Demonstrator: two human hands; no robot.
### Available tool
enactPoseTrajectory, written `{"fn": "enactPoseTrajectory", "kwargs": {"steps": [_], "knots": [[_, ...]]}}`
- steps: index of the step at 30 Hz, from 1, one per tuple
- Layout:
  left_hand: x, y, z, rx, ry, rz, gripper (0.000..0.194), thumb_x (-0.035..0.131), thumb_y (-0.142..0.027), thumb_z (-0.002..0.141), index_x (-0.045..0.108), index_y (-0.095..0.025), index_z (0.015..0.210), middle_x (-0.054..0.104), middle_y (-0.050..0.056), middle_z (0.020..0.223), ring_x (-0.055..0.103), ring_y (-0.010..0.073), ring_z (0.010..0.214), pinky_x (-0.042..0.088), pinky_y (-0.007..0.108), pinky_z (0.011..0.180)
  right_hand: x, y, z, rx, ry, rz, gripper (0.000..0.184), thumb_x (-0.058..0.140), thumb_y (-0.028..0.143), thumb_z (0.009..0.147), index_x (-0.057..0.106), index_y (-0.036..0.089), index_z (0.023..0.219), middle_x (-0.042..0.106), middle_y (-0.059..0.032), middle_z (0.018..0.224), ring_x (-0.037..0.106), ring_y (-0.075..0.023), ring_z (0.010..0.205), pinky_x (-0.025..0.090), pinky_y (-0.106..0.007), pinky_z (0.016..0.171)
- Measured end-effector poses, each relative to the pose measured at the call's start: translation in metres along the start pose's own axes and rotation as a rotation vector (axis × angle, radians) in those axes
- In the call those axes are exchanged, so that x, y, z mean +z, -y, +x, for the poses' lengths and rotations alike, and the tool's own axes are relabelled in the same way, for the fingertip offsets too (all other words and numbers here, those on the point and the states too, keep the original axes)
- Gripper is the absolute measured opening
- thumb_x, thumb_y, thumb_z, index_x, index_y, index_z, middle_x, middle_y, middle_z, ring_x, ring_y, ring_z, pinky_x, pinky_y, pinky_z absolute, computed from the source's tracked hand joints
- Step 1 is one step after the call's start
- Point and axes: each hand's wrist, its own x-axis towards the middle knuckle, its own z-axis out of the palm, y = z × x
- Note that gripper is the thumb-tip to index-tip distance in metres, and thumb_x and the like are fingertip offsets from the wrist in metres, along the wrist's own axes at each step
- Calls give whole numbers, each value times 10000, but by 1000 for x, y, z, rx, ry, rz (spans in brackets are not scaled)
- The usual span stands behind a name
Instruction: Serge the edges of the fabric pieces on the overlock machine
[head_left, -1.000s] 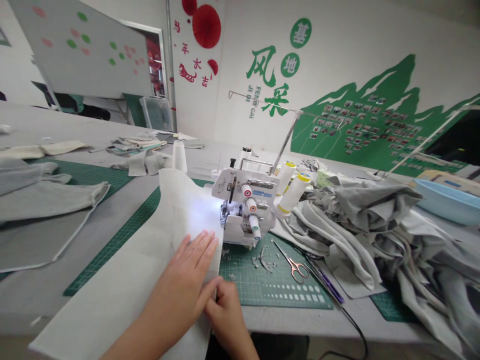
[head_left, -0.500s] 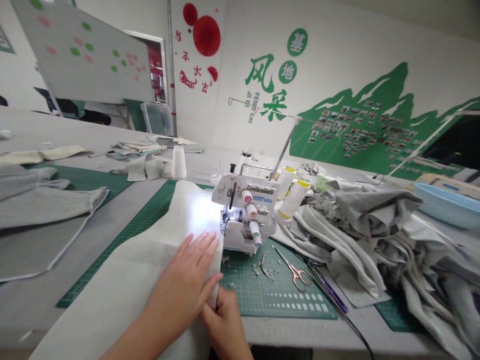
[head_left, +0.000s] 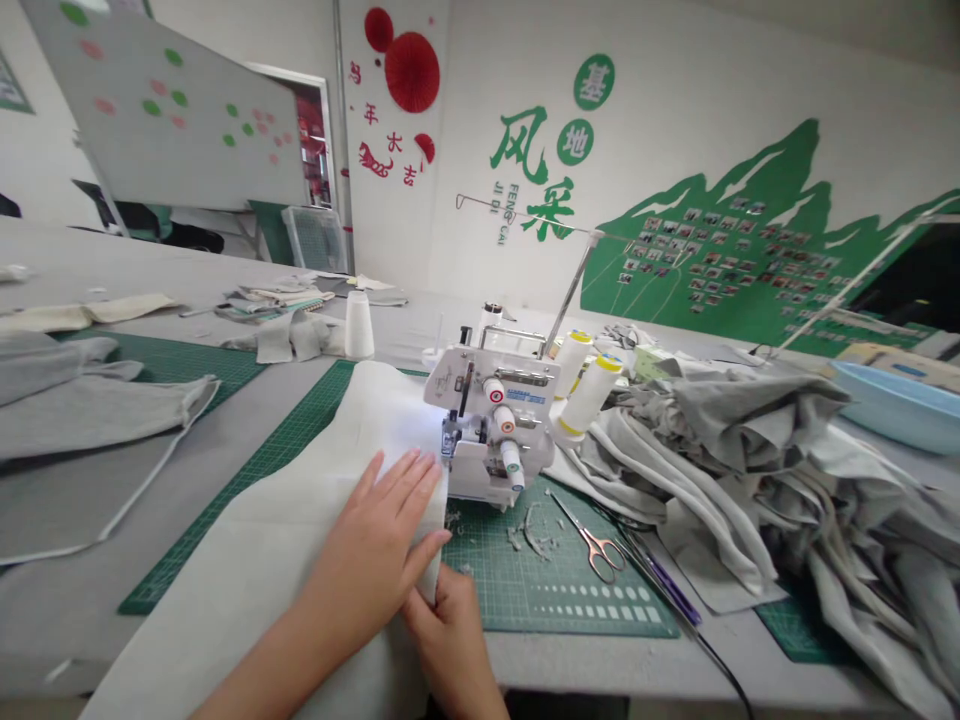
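A long piece of pale grey fabric [head_left: 300, 520] runs from the lower left up to an overlock sewing machine [head_left: 491, 420], its right edge at the presser foot. My left hand [head_left: 382, 530] lies flat on this fabric just in front of the foot, fingers stretched toward the machine. Below it, my right hand [head_left: 450, 625] is closed on the fabric's right edge, thumb and fingers pinching it. Part of that edge is hidden behind my hands. The machine's lamp lights the cloth beside the needle area.
Scissors [head_left: 600, 550], purple-handled tweezers [head_left: 667, 585] and thread scraps [head_left: 532, 530] lie on a green cutting mat [head_left: 555, 610]. A heap of grey fabric [head_left: 750, 470] fills the right. Thread cones [head_left: 592, 395] stand behind the machine; more cloth [head_left: 90, 440] lies left.
The fabric has moved slightly forward and to the right, toward the machine, with my left hand flat on it. My right hand keeps its pinch and has risen a little.
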Motion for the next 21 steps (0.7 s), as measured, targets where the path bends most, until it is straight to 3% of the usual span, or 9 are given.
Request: {"fn": "enactPoseTrajectory", "kwargs": {"steps": [3,6,9,16,21], "knots": [[-9,-11,-15,-18,-1,-13,577,513,-339,970,399,-130,1495,500,98,1517,387,270,1446,302,479,1195,1,-2,0,-5,-20,-10,302,587,307,879,631,136,635,573,-4,628,430,-137,626,366,-244,587],[-11,-26,-33,-33,11,11,681,533,-372,951,314,-119,1545,435,97,1563,358,251,1462,319,425,1191,1,0,-1,-13,7,-5,312,597,354,904,691,133,705,600,-8,666,454,-145,641,403,-251,617],[-5,-35,-41,-63,13,48,764,539,-398,934,248,-88,1568,362,124,1601,340,275,1471,328,445,1181,0,4,-1,24,30,-1,310,625,384,908,738,130,769,605,0,664,451,-139,625,403,-244,608],[4,-31,-34,-49,-9,52,740,525,-395,946,257,-98,1569,385,129,1589,363,290,1458,291,457,1194,-1,8,-2,-31,64,107,262,597,339,919,770,144,895,697,-41,766,564,-191,724,450,-275,695],[2,-25,-30,-57,-4,25,710,527,-375,952,279,-106,1561,429,126,1563,390,284,1441,284,457,1195,-1,1,-5,-8,-15,33,262,587,299,876,672,151,678,609,-19,640,500,-163,637,403,-264,599]]}}
